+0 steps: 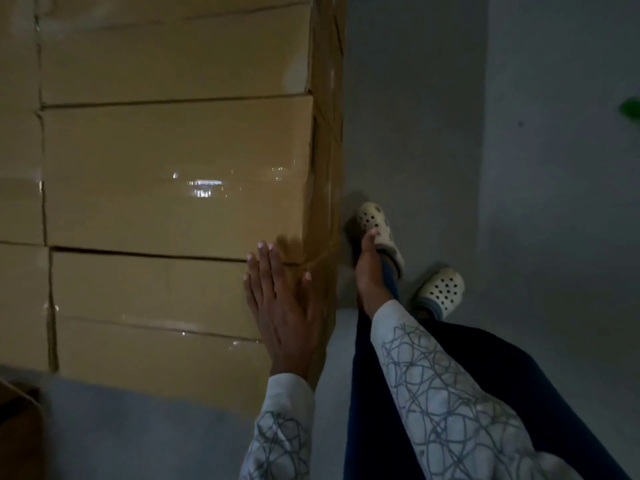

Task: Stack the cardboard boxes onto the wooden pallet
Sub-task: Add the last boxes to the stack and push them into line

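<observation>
A dim view straight down. A grey floor point(540, 209) fills the right half and the lower left.

The upper left is taken up by the tops of tightly packed cardboard boxes point(173, 174), laid in rows with dark seams between them, a second column showing at the far left. Glossy tape on them catches the light. The stack's taped right side drops down towards the floor.

Standing just right of the stack is a person in dark trousers point(502, 358) and white sleeves point(450, 393) patterned with grey lines.

The left hand point(284, 306) lies flat on the top of the nearest box by its right edge, its grip wide, fingers straight and together, holding nothing.

The right hand point(369, 271) hangs beside the stack's right side, seen edge-on, its grip loose with fingers pointing down and nothing in it. Whether it touches the cardboard cannot be told.

Two pale perforated clogs point(441, 289) rest on the floor below.

A brown corner point(17, 427) shows at lower left, and a blurred green shape point(630, 109) at the right edge.
</observation>
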